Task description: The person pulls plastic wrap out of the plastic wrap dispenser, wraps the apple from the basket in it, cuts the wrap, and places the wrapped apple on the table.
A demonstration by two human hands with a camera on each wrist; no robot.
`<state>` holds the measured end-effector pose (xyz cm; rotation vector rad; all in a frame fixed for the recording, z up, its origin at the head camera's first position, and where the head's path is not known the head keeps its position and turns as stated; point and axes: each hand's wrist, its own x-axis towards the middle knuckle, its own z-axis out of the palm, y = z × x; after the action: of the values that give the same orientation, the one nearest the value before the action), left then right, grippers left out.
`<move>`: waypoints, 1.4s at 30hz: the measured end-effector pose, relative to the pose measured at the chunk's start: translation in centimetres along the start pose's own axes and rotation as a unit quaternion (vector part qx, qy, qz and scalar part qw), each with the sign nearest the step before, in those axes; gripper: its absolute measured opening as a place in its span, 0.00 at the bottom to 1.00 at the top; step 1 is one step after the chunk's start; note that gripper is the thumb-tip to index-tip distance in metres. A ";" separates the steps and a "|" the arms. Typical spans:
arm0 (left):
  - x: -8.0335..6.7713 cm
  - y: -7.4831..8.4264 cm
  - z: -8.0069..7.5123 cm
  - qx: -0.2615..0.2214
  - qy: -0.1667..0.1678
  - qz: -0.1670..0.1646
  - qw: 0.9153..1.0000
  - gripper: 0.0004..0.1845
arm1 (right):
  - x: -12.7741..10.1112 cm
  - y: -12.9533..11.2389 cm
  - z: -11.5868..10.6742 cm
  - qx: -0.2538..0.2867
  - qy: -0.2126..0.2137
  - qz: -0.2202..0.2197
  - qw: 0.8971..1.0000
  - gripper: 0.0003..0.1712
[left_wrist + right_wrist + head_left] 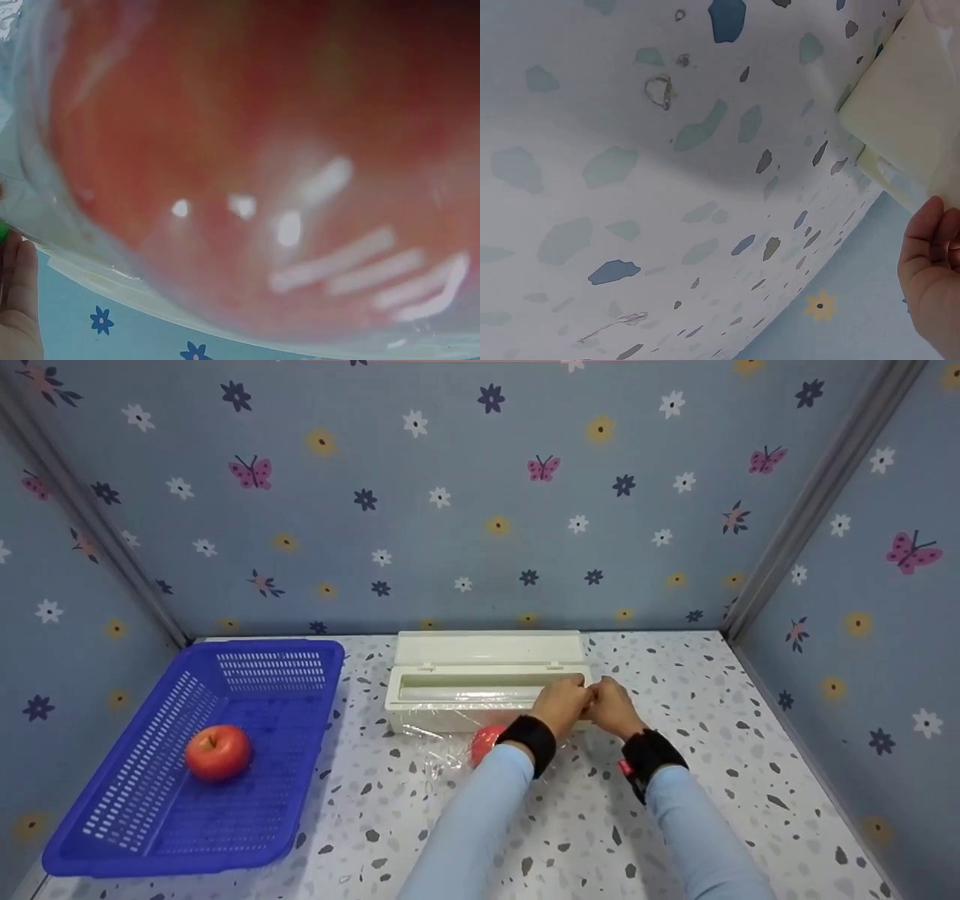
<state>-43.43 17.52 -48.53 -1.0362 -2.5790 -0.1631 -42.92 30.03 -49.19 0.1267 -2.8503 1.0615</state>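
Observation:
A cream cling film dispenser (487, 705) stands against the back wall with its lid raised and a film roll inside. Clear cling film (442, 742) hangs over its front and covers a red apple (486, 744), partly hidden by my left wrist. At the dispenser's right end, my left hand (559, 706) has curled fingers, with a small green piece (4, 231) at the fingertips in the left wrist view. Close against it, my right hand (615, 709) grips the dispenser's right end with bent fingers (924, 229). The fingertips' exact contact is partly hidden.
On the left lies a blue plastic basket (319, 735) holding another red apple (218, 753). The speckled tabletop (375, 825) ends at patterned blue walls (465, 510) at the back and sides. The apple under film fills most of the left wrist view.

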 end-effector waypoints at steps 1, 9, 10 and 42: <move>0.0 0.0 -0.1 0.002 -0.003 0.001 1.000 0.03 | 0.0 0.0 0.0 0.002 -0.001 0.002 1.000 0.13; -0.3 -0.4 -0.5 0.006 -0.019 -0.012 1.000 0.05 | 0.3 -0.1 0.3 0.018 -0.005 0.000 1.000 0.18; -0.3 -0.4 -0.5 0.005 -0.021 -0.014 1.000 0.05 | 0.2 0.0 0.3 0.024 -0.006 -0.009 1.000 0.17; -2.2 -2.7 -0.8 -0.005 -0.005 -0.013 1.000 0.08 | -0.7 -1.2 -0.8 -0.022 -0.036 -0.008 0.999 0.25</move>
<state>-43.56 13.93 -48.56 -1.0106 -2.6027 -0.1775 -41.99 29.66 -47.88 0.1885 -2.9285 1.0110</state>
